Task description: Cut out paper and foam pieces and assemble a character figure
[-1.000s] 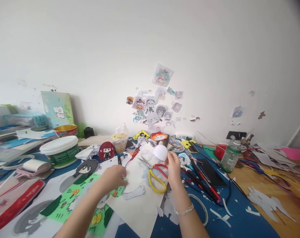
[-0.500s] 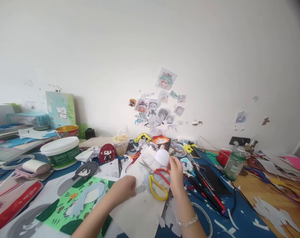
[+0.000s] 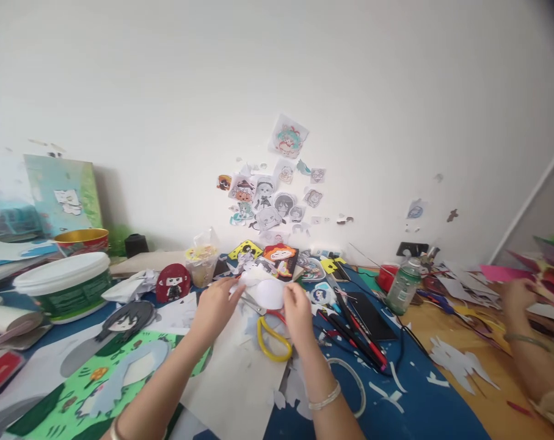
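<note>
My right hand [image 3: 297, 307] pinches the edge of a small rounded white paper piece [image 3: 270, 294]. To its left, my left hand [image 3: 218, 304] is raised over the papers, its thumb and fingers at the edge of pale paper scraps; whether it holds one is too small to tell. Scissors [image 3: 273, 340] with yellow and red handles lie between my hands on a large pale sheet [image 3: 233, 382], blades partly hidden beneath the white piece. A green painted sheet [image 3: 87, 382] with a light blue paper cut-out [image 3: 114, 379] lies at the left.
A white-lidded green tub [image 3: 68, 293] and a red cut-out figure [image 3: 173, 283] stand left. Black and red pens [image 3: 359, 336], a tape ring [image 3: 357, 391] and a green glass bottle [image 3: 404, 287] are right. Another person's hand [image 3: 517, 299] is at the far right.
The view has turned right, bringing another person's hand and arm into sight. My left hand has lifted forward from the sheet and its fingers have extended. My right hand still holds the white piece.
</note>
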Demonstrator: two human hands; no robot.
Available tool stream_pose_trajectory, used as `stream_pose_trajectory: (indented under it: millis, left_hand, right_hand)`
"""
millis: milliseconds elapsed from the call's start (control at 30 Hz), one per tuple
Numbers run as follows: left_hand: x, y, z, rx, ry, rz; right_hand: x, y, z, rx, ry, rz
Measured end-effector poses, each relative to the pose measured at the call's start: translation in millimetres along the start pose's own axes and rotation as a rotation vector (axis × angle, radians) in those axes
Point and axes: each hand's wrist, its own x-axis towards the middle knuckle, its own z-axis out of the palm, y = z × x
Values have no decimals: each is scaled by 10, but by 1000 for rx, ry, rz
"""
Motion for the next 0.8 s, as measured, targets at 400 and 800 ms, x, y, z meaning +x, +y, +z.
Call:
stream_pose_trajectory:
  millis: [400, 800]
  left_hand:
    - [75, -235, -58, 50, -106, -151]
    - [98, -256, -53, -123, -9, -137]
  right_hand:
    - [-246, -28, 341, -574, -182, -192]
    - [-225, -37, 319, -590, -140, -180]
